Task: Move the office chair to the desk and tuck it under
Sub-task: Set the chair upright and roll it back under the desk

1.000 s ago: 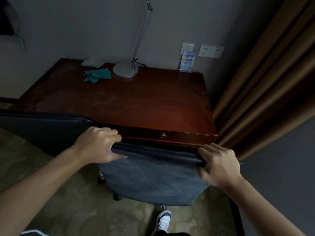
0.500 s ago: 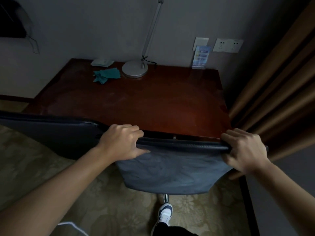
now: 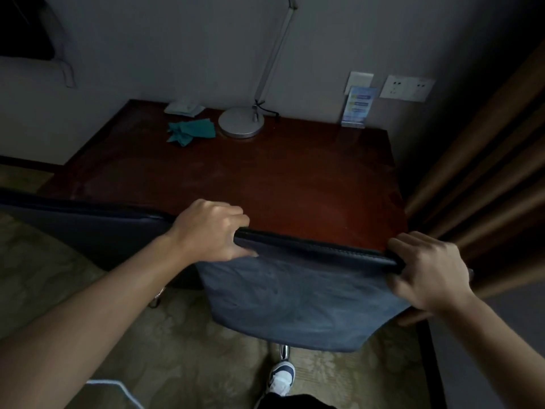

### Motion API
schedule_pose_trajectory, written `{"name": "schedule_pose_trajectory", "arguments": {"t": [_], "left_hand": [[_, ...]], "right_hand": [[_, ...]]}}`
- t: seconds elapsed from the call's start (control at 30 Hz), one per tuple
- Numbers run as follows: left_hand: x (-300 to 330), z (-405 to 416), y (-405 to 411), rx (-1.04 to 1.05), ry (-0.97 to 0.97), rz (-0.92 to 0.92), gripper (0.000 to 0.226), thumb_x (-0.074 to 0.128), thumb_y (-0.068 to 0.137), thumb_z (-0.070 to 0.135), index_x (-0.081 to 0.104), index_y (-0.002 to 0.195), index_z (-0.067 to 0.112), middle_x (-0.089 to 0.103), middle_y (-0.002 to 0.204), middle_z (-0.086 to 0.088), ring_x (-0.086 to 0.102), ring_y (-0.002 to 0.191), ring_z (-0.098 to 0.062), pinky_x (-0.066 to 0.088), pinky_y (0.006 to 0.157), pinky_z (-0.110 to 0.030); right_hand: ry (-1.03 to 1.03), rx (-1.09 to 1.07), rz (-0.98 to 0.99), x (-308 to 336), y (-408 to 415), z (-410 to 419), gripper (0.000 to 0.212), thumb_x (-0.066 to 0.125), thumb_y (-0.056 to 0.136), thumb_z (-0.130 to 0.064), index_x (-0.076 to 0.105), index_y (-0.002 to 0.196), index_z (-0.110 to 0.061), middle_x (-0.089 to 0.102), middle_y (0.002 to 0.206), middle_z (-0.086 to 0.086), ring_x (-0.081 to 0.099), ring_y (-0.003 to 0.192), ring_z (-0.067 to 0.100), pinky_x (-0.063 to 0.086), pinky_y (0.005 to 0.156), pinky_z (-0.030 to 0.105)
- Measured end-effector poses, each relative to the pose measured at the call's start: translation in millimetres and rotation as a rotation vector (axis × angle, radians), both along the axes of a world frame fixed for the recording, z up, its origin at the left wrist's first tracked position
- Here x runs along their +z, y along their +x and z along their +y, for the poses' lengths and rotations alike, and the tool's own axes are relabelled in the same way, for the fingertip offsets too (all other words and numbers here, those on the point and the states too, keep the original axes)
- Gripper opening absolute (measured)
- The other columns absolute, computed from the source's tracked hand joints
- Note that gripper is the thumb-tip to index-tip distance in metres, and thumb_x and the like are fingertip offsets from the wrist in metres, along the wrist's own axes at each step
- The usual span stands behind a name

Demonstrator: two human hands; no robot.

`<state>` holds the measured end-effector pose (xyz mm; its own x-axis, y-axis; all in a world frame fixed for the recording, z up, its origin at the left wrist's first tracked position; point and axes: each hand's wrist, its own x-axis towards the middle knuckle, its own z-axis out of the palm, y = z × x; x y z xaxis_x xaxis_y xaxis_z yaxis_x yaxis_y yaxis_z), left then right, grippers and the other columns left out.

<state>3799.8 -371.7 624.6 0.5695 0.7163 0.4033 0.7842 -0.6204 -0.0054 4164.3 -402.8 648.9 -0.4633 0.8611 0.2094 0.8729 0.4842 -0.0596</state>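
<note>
The office chair's blue-grey backrest [image 3: 298, 299] stands right against the front edge of the dark red wooden desk [image 3: 265, 184]. Its top rim overlaps the desk's front edge, so the seat and the drawer front are hidden. My left hand [image 3: 211, 230] is closed over the left end of the backrest's black top rim. My right hand [image 3: 427, 270] grips the right end of the same rim. A chrome part of the chair base [image 3: 283, 351] shows below the backrest.
On the desk's far side are a silver lamp base [image 3: 241, 123], a teal cloth [image 3: 191, 131], a white packet [image 3: 184, 108] and a blue card stand [image 3: 357, 107]. Brown curtains [image 3: 483, 172] hang at the right. A second dark chair back [image 3: 88, 228] stands at the left. My shoe [image 3: 281, 377] rests on patterned carpet.
The chair has rolled forward toward the desk; its backrest now covers the drawer front and keyhole seen before. Both hands kept their grip on the top rim.
</note>
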Motion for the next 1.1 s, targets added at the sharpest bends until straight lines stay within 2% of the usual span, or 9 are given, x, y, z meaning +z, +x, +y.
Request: {"name": "schedule_pose_trajectory", "arguments": {"t": [0.13,0.33,0.53,0.7,0.8,1.0,1.1], "left_hand": [[4,20,0,-0.031,-0.011,0.005,0.052,0.078,0.063,0.064,0.062,0.058,0.016,0.053,0.055,0.005,0.057,0.050,-0.018,0.046,0.041,-0.029],[8,35,-2,-0.055,-0.011,-0.003,0.052,0.079,0.064,0.063,0.061,0.057,0.015,0.053,0.054,0.004,0.056,0.049,-0.018,0.043,0.041,-0.027],[5,43,-1,-0.027,-0.030,-0.004,0.050,0.079,0.063,0.063,0.062,0.059,0.016,0.054,0.056,0.005,0.057,0.050,-0.018,0.043,0.043,-0.026],[-1,43,17,0.023,-0.043,-0.025,0.049,0.075,0.065,0.063,0.068,0.069,0.014,0.061,0.064,0.004,0.063,0.060,-0.021,0.051,0.046,-0.035],[-10,48,22,0.050,-0.033,0.000,0.053,0.070,0.067,0.068,0.070,0.073,0.015,0.062,0.066,0.004,0.064,0.063,-0.019,0.051,0.046,-0.034],[-13,44,23,0.069,-0.022,0.016,0.052,0.077,0.061,0.065,0.067,0.068,0.015,0.058,0.060,0.005,0.061,0.057,-0.019,0.040,0.043,-0.025],[-13,39,24,0.095,-0.027,0.019,0.053,0.076,0.062,0.066,0.067,0.071,0.014,0.058,0.063,0.004,0.061,0.059,-0.019,0.038,0.044,-0.025]], "right_hand": [[0.019,-0.019,0.015,0,-1,7,0.028,0.045,0.060,-0.038,0.054,0.060,-0.011,0.051,0.057,0.001,0.053,0.053,0.025,0.033,0.045,0.027],[0.031,-0.010,0.009,2,-2,22,0.028,0.045,0.061,-0.039,0.053,0.060,-0.012,0.050,0.057,0.000,0.050,0.050,0.024,0.027,0.046,0.025],[0.042,-0.047,0.003,-4,-2,31,0.031,0.044,0.061,-0.039,0.057,0.064,-0.012,0.053,0.059,0.002,0.053,0.055,0.026,0.041,0.042,0.030],[0.021,-0.089,-0.042,-7,8,49,0.040,0.041,0.059,-0.042,0.063,0.073,-0.011,0.061,0.069,0.006,0.061,0.067,0.030,0.047,0.049,0.033],[0.021,-0.097,-0.054,-11,14,56,0.035,0.043,0.058,-0.042,0.059,0.071,-0.015,0.058,0.068,0.003,0.059,0.066,0.029,0.045,0.046,0.033],[0.031,-0.087,-0.004,-19,17,51,0.023,0.044,0.057,-0.041,0.047,0.064,-0.019,0.045,0.062,-0.005,0.049,0.058,0.023,0.035,0.042,0.028],[0.039,-0.094,0.005,-19,16,48,0.022,0.044,0.057,-0.041,0.044,0.066,-0.021,0.040,0.064,-0.008,0.048,0.060,0.022,0.033,0.044,0.028]]}}
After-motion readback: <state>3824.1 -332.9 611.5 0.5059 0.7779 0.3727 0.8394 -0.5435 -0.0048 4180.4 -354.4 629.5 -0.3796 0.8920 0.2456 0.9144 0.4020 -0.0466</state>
